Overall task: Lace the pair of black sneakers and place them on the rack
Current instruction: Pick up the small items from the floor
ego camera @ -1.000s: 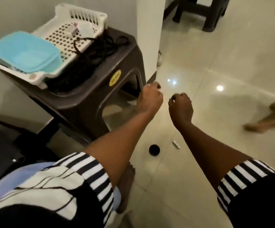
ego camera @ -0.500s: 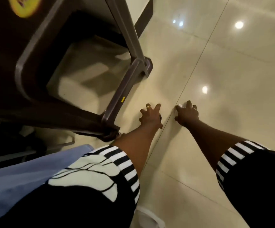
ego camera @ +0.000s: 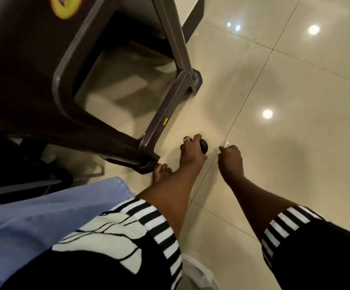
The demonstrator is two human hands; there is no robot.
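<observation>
No sneakers or rack show in the head view. Low over the tiled floor, my left hand (ego camera: 192,152) grips a small round black object (ego camera: 203,145) with curled fingers. Just to its right, my right hand (ego camera: 230,162) pinches a small white object (ego camera: 226,144) at its fingertips. Both hands are close together, near the front leg of a dark brown plastic stool (ego camera: 147,141).
The brown stool with a yellow sticker (ego camera: 66,6) fills the upper left. My bare foot (ego camera: 161,172) stands by its leg. Glossy beige floor tiles (ego camera: 295,143) spread to the right. A white object (ego camera: 199,273) lies at the bottom, partly hidden by my sleeve.
I bent down from above the stool toward the floor. Both hands reached the floor, then closed on the black and white objects and lifted slightly.
</observation>
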